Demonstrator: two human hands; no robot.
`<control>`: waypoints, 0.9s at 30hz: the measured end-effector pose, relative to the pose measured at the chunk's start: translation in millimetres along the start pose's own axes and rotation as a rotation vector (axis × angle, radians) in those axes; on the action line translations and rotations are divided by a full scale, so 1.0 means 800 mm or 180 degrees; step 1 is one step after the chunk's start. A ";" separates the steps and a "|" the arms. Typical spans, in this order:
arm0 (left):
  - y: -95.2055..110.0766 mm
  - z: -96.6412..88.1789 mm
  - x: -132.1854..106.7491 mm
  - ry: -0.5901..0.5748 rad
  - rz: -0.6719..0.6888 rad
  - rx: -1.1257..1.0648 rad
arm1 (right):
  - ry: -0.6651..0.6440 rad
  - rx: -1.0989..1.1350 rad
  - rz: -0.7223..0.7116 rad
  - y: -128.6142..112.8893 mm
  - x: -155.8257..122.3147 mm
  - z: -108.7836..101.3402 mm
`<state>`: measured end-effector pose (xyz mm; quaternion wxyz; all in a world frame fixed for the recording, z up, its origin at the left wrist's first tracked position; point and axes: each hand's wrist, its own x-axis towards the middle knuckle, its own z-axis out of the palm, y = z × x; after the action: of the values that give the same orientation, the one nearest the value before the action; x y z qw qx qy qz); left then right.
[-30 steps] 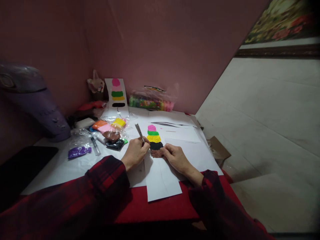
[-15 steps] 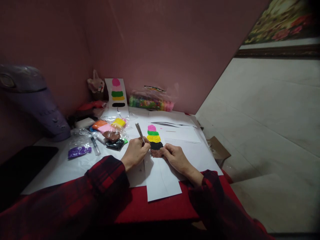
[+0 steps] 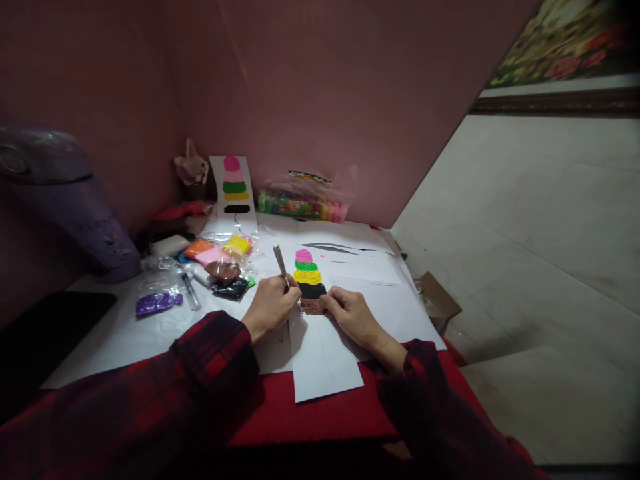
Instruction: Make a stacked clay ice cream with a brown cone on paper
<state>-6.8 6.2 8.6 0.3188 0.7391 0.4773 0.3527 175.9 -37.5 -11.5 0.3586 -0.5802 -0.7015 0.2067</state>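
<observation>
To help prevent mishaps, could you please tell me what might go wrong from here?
The slim light-grey pen-like tool in the left hand is beside the textured brown band, so a slip might dent or smear it. The white rectangular paper strip extends over the red table covering, close to the dark red plaid right sleeve, which could catch its corner.
</observation>
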 end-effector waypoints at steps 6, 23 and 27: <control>0.000 -0.001 0.000 0.0041 -0.0096 -0.0041 | -0.0003 -0.0022 -0.0008 0.000 0.000 0.000; -0.003 -0.003 0.002 0.0075 -0.0046 0.0007 | -0.0007 0.0042 -0.0011 0.001 0.000 0.000; -0.004 -0.002 0.002 0.0069 -0.0036 -0.0045 | -0.0014 -0.0002 -0.0014 0.001 0.000 0.000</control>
<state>-9.2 8.7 7.5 0.3208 0.7302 0.4824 0.3623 176.1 -37.3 -11.9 0.3573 -0.5782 -0.7037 0.2070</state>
